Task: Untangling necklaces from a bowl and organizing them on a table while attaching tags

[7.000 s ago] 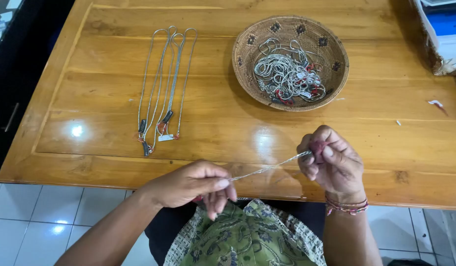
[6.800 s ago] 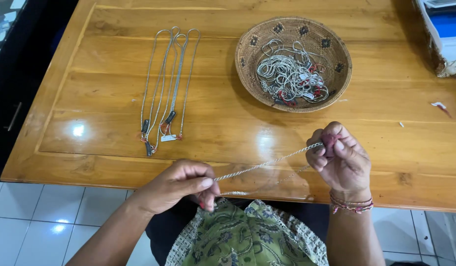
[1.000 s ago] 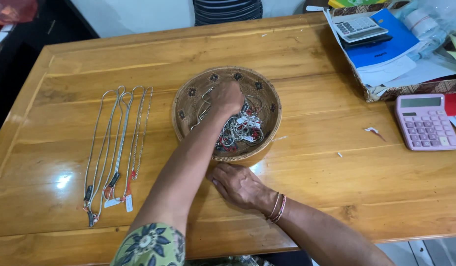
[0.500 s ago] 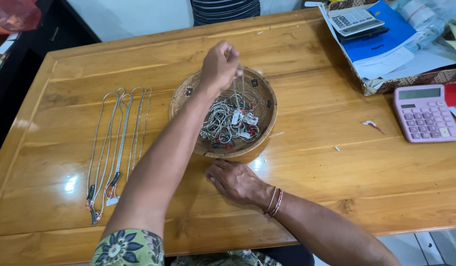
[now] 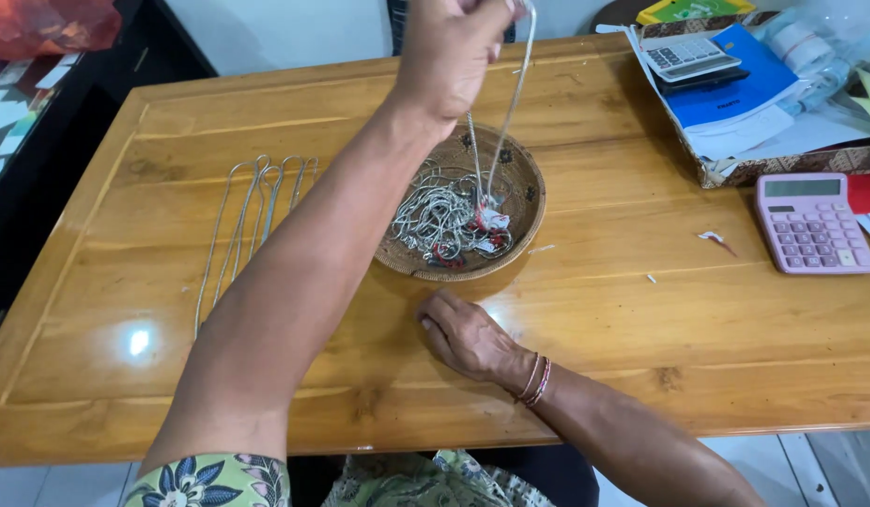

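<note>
The left hand [image 5: 451, 52] is raised high above the table, near the top edge of the view, with its fingers closed around a silver chain [image 5: 496, 131]. The fingertips are partly cut off by the frame, so the exact pinch point cannot be seen. The chain hangs from the hand in a doubled loop, two strands running down almost straight. Its lower end, carrying a small white tag with a red mark, reaches the heap of silver chains [image 5: 444, 221] in the woven basket [image 5: 533, 202] directly beneath the hand. Whether the hanging end is clear of the heap or still resting on it cannot be told.

The right hand [image 5: 468, 333] lies palm down on the wooden table [image 5: 641, 319], just in front of the basket's near rim and apart from it. Its fingers are loosely spread and hold nothing. Beaded bracelets [image 5: 535, 380] sit on that wrist.

To the left of the basket, well apart from both hands, a row of chains [image 5: 252, 221] is laid out lengthwise on the table, side by side, partly hidden behind the left forearm.

At the right side of the table sits a pink calculator [image 5: 812, 223]. Behind it stands a shallow box [image 5: 782, 155] holding a blue booklet [image 5: 749, 80] and a grey calculator [image 5: 690, 54]. A small scrap [image 5: 712, 239] lies on the table between basket and pink calculator.
</note>
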